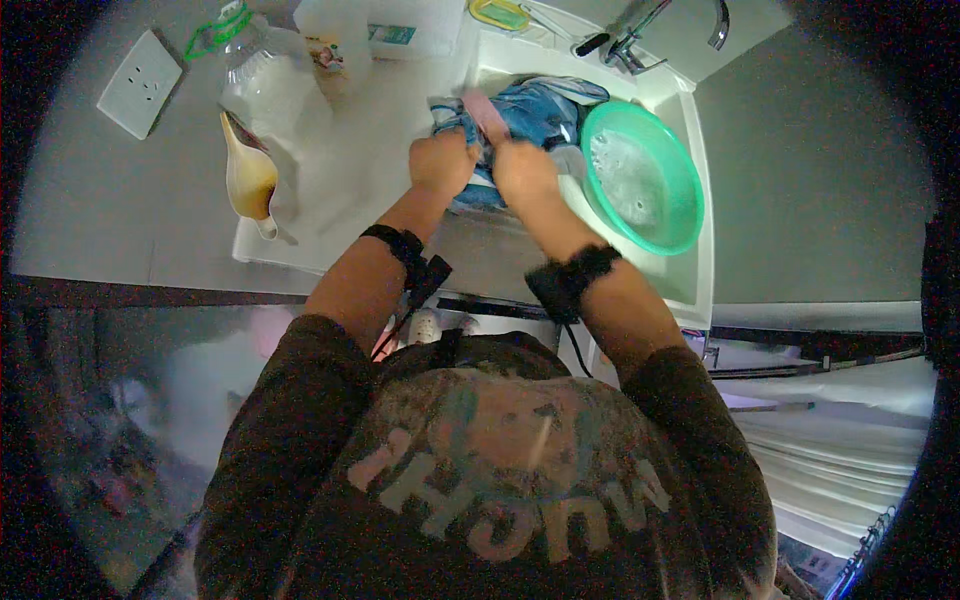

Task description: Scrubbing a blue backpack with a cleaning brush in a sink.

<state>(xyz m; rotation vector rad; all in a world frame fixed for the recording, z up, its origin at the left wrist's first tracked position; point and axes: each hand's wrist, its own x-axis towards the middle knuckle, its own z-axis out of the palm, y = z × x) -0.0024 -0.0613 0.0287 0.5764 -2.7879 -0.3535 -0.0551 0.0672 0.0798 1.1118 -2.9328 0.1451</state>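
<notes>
A wet-looking blue and white patterned garment (536, 112) lies bunched over the near-left part of a white sink. My left hand (444, 161) is closed in a fist on its left part. Close by on the right, my right hand (525, 171) is also closed on the cloth, slightly blurred. A pink strip (485, 114) of fabric or a similar material runs up from my right hand across the garment; I cannot tell whether it belongs to it. Right of the cloth, a green plastic basin (694, 180) with foamy water stands tilted in the sink.
A chrome faucet (622, 54) rises behind the sink (703, 225). A yellow-green soap dish (500, 13) and a brush (591, 45) lie at the back edge. On the left are a large clear bottle (262, 82), a yellowish-white scoop-like object (251, 176) and a wall socket plate (140, 85).
</notes>
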